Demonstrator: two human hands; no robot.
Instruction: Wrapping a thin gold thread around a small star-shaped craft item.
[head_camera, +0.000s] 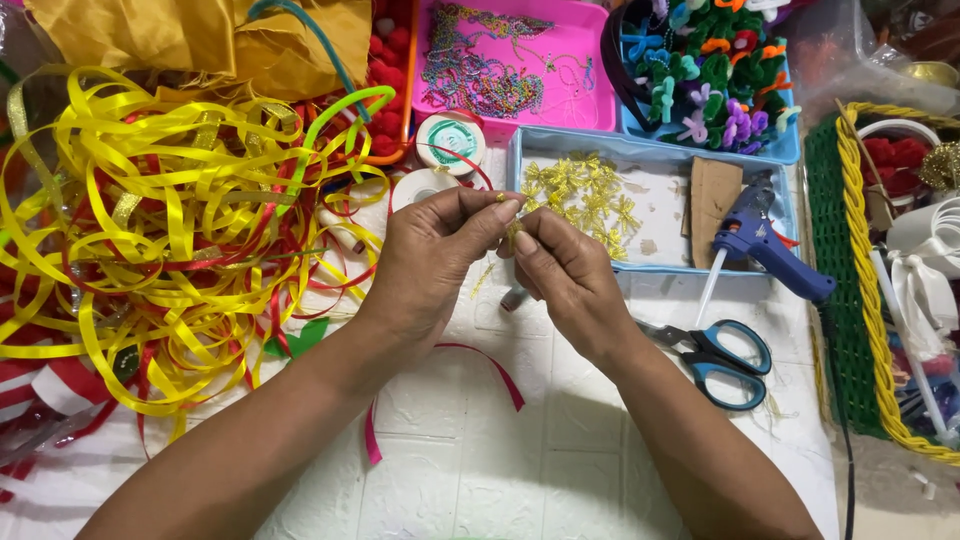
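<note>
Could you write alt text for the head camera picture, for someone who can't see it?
Two hands, left hand and right hand, pinch a tiny gold piece together above a white table. Yellow ribbons pile at left; scissors, a blue glue gun and a tray of gold pieces lie at right.

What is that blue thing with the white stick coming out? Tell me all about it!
That is a glue gun. Its body looks like blue plastic, with a white glue stick poking out the back toward the table. It lies tilted across the corner of a light blue tray, beside a piece of cardboard, just above the scissors. No hand touches it.
</note>
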